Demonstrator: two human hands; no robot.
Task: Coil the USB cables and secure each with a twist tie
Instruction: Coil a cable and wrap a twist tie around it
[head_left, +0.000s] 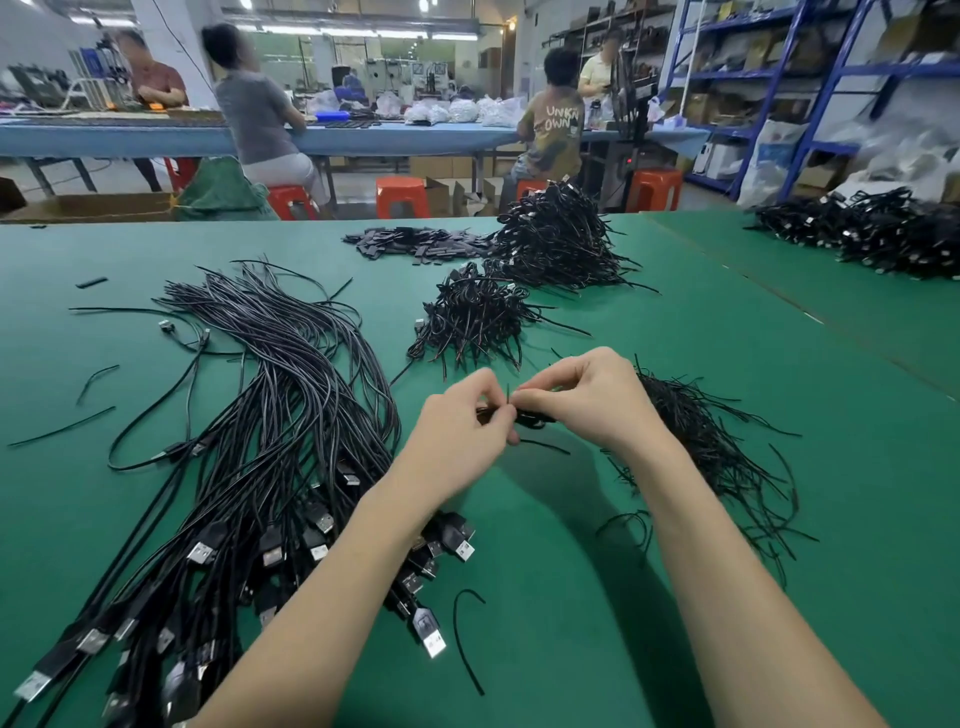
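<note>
Above the green worktop (597, 597), the left hand (460, 428) and right hand (587, 400) met, fingers curled, together pinching a small coiled cable (532, 418) and a thin twist tie (508, 396) standing up between their fingertips. Loose USB cables (270, 441) lay left, spare ties (717, 457) right, tied bundles (478, 317) beyond. A far seated person's shirt (558, 130) read "UNKNOWN".

Both bare forearms reach forward over the middle of the table. The left hand (460, 423) and right hand (587, 397) meet fingertip to fingertip, fingers curled in a pinch.
</note>
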